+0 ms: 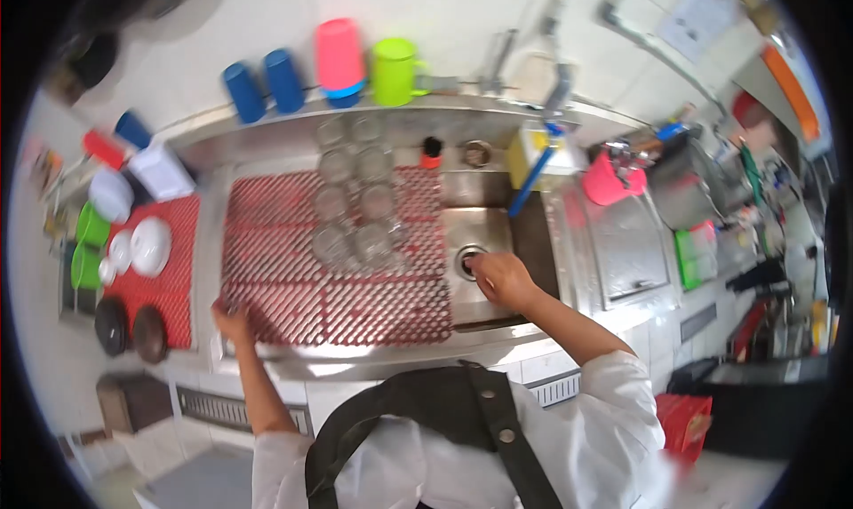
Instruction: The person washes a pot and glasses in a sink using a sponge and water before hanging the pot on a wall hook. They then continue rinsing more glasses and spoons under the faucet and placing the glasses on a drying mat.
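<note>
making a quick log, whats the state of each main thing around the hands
right hand, fingers bent, at the sink drain
left hand, at the red draining mat's left edge
clear glasses, standing in two columns
red draining mat, lying flat, bearing the glasses
steel sink, no standing water visible
pink bucket, holding utensils

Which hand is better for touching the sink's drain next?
Probably the right hand: it is right by the drain. The left hand is farther away, at the red mat's left edge.
</note>
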A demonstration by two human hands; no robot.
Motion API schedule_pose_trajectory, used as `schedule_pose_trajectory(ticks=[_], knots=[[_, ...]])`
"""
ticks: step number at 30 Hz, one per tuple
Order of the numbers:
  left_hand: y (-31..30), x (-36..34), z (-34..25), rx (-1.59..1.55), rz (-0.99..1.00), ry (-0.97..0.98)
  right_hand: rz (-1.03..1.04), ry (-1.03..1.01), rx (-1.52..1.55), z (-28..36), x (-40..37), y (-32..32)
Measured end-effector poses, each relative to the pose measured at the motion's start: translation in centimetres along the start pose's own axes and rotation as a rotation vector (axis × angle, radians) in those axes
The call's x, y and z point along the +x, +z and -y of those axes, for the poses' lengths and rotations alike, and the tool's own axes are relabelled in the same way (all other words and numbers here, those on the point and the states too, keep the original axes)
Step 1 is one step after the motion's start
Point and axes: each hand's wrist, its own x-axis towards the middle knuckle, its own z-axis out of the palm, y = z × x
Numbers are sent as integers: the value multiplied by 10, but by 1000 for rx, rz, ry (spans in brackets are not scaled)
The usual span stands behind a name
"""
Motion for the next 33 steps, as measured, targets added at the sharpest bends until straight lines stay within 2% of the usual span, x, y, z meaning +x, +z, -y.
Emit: schedule_pose_trajectory(ticks=[1,2,3,4,5,7,9,10,11,12,14,16,18,19,22,23,25,27,29,31,32,33], knots=[[-2,-7,-14,-98,-63,-92,-141,54,3,-15,4,-13],[1,-13,-3,-276,-81,-66,-348,140,17,-41,5,-19],[-3,-25,-19,30,-157,-132,-554,300,75,-60,14,-37],[-5,-39,-35,-272,-118,-167,-666,417,8,-94,17,-49],[-1,-48,-26,-228,-63,-213,-760,437,-99,-131,24,-62],[-6,-92,-68,-416,179,-237,-573,569,50,-207,33,-80],[3,-145,-127,-529,401,-235,-357,393,-33,-297,26,-53],[6,-172,-186,-694,547,-306,-249,296,-73,-330,32,-44],[23,-199,-205,-791,643,-421,163,435,-108,-349,46,-45],[40,-224,-222,-864,779,-483,314,485,-125,-360,56,-40],[64,-259,-284,-1207,979,-697,623,588,-148,-373,64,-16],[88,-283,-334,-1266,1007,-1093,655,601,-105,-388,69,8],[118,-299,-356,-1215,1166,-1203,687,636,-87,-407,66,21],[132,-305,-367,-1194,1252,-1257,436,592,-62,-419,53,41],[156,-318,-400,-979,1333,-1064,561,386,-152,-408,68,15],[165,-319,-403,-1007,1361,-1041,436,484,-15,-390,71,-8],[180,-320,-410,-959,1295,-944,354,404,34,-378,71,-36],[196,-318,-409,-747,1262,-614,165,454,177,-327,59,-82],[213,-320,-399,-712,1139,-291,119,478,423,-299,20,-78],[221,-317,-397,-675,1103,-142,299,546,594,-254,-4,-92],[225,-316,-397,-661,1085,-60,509,594,646,-222,-6,-98],[230,-317,-392,-630,1054,-24,395,391,721,-224,-42,-51]])
